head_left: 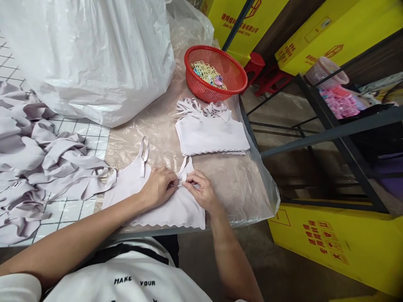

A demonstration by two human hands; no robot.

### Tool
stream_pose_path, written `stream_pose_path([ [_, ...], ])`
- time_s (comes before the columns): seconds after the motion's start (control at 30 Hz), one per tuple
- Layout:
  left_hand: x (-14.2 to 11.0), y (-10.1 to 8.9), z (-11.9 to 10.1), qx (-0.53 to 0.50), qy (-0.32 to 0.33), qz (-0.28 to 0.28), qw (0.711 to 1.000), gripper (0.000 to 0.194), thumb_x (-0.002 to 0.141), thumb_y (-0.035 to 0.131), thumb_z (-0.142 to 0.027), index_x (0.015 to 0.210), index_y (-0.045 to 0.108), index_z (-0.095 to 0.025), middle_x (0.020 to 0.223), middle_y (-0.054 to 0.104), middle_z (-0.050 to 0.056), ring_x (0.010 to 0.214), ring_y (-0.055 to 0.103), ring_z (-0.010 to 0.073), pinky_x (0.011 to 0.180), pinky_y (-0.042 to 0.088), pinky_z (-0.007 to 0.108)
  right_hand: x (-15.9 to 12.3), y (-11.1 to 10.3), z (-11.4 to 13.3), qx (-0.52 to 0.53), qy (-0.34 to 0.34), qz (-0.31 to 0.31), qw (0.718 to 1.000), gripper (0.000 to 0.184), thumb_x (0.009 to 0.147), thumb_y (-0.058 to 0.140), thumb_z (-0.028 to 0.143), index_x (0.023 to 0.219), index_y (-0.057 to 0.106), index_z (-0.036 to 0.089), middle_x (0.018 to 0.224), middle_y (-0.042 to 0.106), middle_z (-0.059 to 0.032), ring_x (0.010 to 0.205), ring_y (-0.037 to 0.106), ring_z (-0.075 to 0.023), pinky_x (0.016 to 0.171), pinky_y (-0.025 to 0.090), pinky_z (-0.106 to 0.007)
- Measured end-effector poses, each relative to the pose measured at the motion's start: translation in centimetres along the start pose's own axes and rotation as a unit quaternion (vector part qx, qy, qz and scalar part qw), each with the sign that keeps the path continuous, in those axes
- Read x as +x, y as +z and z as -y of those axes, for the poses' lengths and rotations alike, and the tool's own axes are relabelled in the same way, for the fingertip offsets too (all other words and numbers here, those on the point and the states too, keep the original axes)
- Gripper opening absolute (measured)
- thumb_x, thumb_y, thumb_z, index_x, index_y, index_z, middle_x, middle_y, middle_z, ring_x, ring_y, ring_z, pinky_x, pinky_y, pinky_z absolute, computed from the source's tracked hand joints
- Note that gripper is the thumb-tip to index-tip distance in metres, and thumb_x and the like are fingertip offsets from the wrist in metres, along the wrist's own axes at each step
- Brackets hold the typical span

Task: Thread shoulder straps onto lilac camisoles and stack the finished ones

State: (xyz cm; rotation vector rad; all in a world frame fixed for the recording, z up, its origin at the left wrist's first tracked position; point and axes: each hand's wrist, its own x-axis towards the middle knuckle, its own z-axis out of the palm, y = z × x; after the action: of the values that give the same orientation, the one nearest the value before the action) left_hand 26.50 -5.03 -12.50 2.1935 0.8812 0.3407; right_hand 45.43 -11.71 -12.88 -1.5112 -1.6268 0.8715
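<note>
Table point(90, 132) under plastic point(236, 180) near yellow boxes point(333, 247), left fingers point(170, 178) and right fingers point(196, 175) tight on 1 pale top point(176, 209)

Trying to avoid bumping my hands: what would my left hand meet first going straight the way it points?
Probably your right hand, close beside your left hand over the pale garment, though the exact depth between them is unclear.

The left hand point(160, 186) and right hand point(203, 191) are pinching close together, fingers point(171, 178) curled. Bare forearms point(105, 222) are slanting in from near left and near right.
</note>
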Motion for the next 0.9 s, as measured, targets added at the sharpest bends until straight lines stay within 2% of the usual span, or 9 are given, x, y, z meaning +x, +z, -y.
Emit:
stream_pose_path([
  [0.13,-0.1,0.3,0.2,-0.007,-0.006,-0.004,1.0,0.01,0.085,0.061,-0.017,0.088,0.07,-0.018,0.081,0.069,0.004,0.085,0.054,0.0217,0.08,0.031,0.038,0.0,-0.2,0.0,-0.019,-0.035,0.002,0.999,0.016,0.093,0.06,0.028,0.078,0.06,0.021,0.08,0.056,-0.0029,0.08,0.054,-0.017,0.071,0.045,-0.031],
  [0.5,0.1,0.2,-0.1,0.002,-0.012,0.002,1.0,0.013,0.086,0.061,-0.017,0.082,0.073,-0.018,0.078,0.067,0.005,0.086,0.054,0.0219,0.08,0.03,0.038,0.0,0.0,-0.2,-0.065,-0.095,-0.002,0.993,0.013,0.092,0.063,0.023,0.079,0.062,0.021,0.079,0.06,-0.0021,0.081,0.055,-0.0174,0.076,0.046,-0.033],
  [0.73,0.3,0.3,-0.1,0.02,-0.012,0.014,1.0,0.021,0.085,0.06,-0.018,0.064,0.063,-0.015,0.074,0.065,0.006,0.084,0.053,0.0219,0.077,0.029,0.038,0.5,1.1,0.1,-0.053,-0.085,-0.021,0.995,0.015,0.092,0.064,0.027,0.078,0.064,0.022,0.076,0.062,-0.0021,0.081,0.055,-0.0184,0.076,0.046,-0.035],
  [0.9,0.1,0.4,0.0,-0.001,-0.014,0.0,1.0,0.013,0.083,0.061,-0.016,0.081,0.073,-0.018,0.077,0.068,0.005,0.086,0.054,0.0227,0.082,0.031,0.039,0.3,-0.1,-0.1,-0.062,-0.093,-0.04,0.993,0.016,0.093,0.062,0.025,0.077,0.061,0.022,0.077,0.062,-0.002,0.079,0.054,-0.0183,0.073,0.045,-0.034],
])
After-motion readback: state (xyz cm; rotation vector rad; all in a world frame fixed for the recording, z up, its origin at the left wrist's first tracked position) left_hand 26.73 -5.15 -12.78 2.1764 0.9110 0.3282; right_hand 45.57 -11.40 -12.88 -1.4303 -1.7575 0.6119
